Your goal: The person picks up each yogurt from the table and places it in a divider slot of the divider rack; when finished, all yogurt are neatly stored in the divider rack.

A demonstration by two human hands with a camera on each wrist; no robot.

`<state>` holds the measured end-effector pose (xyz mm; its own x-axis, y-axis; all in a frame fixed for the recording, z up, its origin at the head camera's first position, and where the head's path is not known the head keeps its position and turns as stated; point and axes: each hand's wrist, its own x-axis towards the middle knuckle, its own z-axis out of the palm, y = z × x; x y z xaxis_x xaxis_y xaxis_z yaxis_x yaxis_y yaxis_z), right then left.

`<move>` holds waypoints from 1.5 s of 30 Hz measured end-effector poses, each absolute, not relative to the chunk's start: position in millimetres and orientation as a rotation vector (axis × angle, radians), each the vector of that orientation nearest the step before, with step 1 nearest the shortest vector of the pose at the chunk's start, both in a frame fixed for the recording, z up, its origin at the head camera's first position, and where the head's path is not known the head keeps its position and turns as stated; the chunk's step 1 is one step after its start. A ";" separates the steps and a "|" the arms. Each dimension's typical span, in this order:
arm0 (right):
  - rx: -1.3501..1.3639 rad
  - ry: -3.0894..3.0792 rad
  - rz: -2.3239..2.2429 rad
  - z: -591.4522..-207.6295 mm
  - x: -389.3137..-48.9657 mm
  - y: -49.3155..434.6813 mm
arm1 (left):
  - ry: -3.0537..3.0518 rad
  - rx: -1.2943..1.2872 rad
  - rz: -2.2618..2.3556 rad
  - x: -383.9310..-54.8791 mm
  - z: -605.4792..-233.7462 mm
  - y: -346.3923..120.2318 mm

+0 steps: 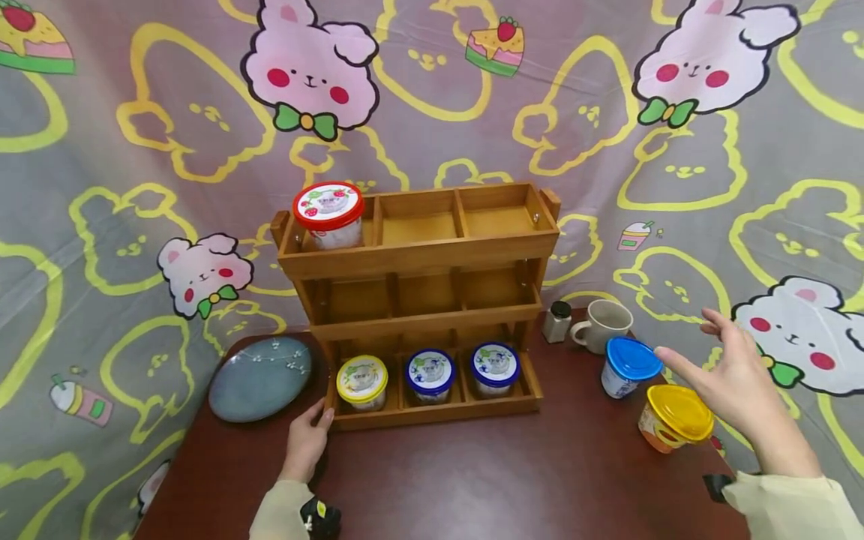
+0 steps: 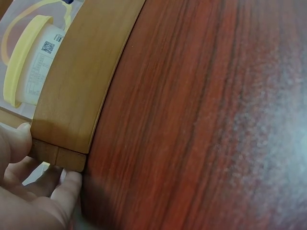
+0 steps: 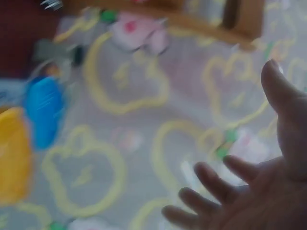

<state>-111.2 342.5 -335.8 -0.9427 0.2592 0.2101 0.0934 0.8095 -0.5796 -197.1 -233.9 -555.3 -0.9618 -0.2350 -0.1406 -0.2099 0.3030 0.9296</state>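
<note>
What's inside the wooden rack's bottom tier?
The wooden rack holds a yellow-lidded tub and two blue-lidded tubs there. Lids hide any contents; the tubs cover the floor beneath.

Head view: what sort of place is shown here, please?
Perhaps a staged corner, though a home is possible: cartoon-patterned cloth hangs close behind a brown table, which carries a wooden rack of tubs.

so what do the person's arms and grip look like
A pale cream fabric sleeve covers the left forearm, a matching cream fabric sleeve the right. A black wristpiece with a yellow and white marking sits at the left cuff; a small black piece at the right. Left grip and right grip are bare.
</note>
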 end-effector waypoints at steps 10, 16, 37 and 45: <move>-0.614 -2.706 0.998 -428.0 -92.0 398.0 | -2.528 0.447 -1.807 -195.2 -555.5 -233.6; -0.788 -2.712 1.103 -458.9 -100.4 410.4 | -2.524 0.412 -1.789 -194.3 -556.4 -233.2; -0.929 -2.663 1.203 -501.6 -111.5 408.5 | -2.496 0.454 -1.795 -196.1 -558.2 -230.7; -0.956 -2.627 1.261 -512.2 -112.6 404.8 | -2.499 0.458 -1.765 -194.4 -557.2 -230.3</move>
<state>-112.6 404.8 -512.2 -0.8032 0.5639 -0.1922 0.5025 0.4681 -0.7269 -194.4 -230.3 -557.2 -0.9550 -0.2668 -0.1298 -0.2116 0.3057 0.9283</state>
